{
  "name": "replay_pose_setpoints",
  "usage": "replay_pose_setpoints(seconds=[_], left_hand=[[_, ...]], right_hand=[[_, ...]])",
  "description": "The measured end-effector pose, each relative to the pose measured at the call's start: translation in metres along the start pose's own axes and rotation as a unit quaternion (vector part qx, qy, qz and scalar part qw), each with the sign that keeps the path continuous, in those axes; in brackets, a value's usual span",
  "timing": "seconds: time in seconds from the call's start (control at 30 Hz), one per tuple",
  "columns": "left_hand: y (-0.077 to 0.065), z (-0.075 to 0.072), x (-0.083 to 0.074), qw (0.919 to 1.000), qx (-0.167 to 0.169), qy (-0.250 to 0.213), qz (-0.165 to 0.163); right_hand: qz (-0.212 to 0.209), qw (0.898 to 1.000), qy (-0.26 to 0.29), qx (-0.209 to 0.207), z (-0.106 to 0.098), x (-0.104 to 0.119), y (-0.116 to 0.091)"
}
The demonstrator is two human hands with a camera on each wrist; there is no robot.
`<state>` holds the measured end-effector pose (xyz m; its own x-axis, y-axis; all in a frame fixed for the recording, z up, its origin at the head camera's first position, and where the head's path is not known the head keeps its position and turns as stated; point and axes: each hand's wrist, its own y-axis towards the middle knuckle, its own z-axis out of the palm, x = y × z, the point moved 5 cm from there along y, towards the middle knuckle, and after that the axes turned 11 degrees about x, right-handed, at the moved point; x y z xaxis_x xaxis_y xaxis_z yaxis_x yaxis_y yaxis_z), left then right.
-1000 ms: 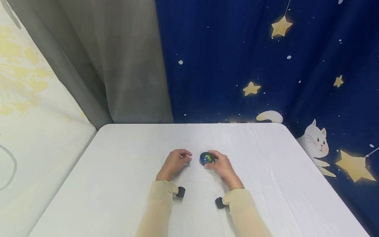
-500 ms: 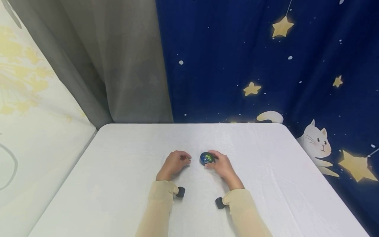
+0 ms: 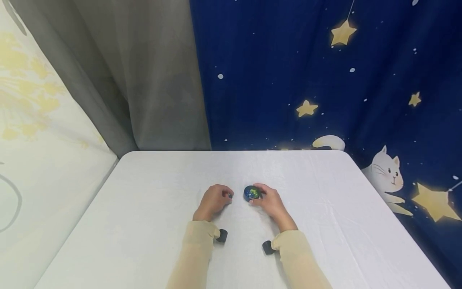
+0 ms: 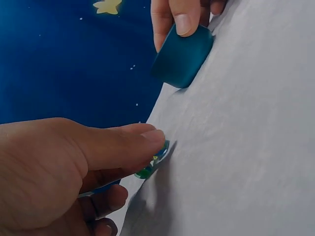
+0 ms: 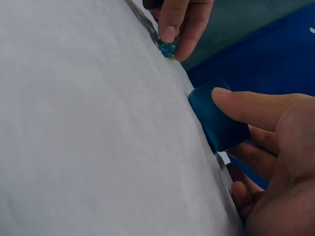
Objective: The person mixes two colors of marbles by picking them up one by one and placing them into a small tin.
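My right hand (image 3: 271, 202) grips a small teal cup (image 4: 183, 58) by its side, thumb on the near wall and fingers behind. The cup stands upright on the white table, and shiny blue and green contents (image 3: 253, 193) show through its mouth in the head view. To the left of it, my left hand (image 3: 214, 199) pinches small clear glass pieces, like marbles (image 4: 143, 172), coloured green, blue and yellow, between thumb and fingers. They are right at the table surface, partly hidden by the fingertips. A short gap of tabletop separates the left fingertips from the cup.
A white-covered table (image 3: 151, 180) spreads around both hands. Behind it hang a grey curtain (image 3: 162, 80) and a dark blue curtain (image 3: 260, 80) with stars and a cat. Black wrist devices (image 3: 268, 247) stick out from the beige sleeves.
My left fingers have drawn closer together, and the hand has shifted slightly down and its wrist a little right. Coloured glass now shows at its fingertips. My right hand and the cup stay in place.
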<state>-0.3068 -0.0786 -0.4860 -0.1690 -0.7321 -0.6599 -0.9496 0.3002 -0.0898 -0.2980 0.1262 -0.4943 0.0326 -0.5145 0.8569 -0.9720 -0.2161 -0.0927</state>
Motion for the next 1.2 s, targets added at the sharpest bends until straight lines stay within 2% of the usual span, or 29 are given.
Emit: replay_pose_setpoints(seconds=[0.23,0.53,0.8,1.07,1.2], left_hand=[[0.001,-0.001,-0.001,0.9994,-0.029,0.019,-0.008],[0.0,-0.001,-0.002,0.999,-0.038,0.023,-0.006],[0.001,-0.009,-0.006,0.9963,-0.075,-0.036,0.024],[0.0,-0.016,-0.015,0.9939,-0.073,-0.076,0.034],[0.002,-0.02,-0.02,0.9906,-0.084,-0.09,0.058]], right_hand=[[0.002,1.0,0.004,0.001,-0.001,0.0,0.0],[-0.001,1.0,-0.002,0.001,0.0,-0.001,0.001],[0.003,1.0,-0.002,0.003,0.0,-0.001,0.001],[0.001,1.0,0.0,0.002,-0.001,-0.001,0.001],[0.001,1.0,0.0,0.0,0.0,-0.002,0.003]])
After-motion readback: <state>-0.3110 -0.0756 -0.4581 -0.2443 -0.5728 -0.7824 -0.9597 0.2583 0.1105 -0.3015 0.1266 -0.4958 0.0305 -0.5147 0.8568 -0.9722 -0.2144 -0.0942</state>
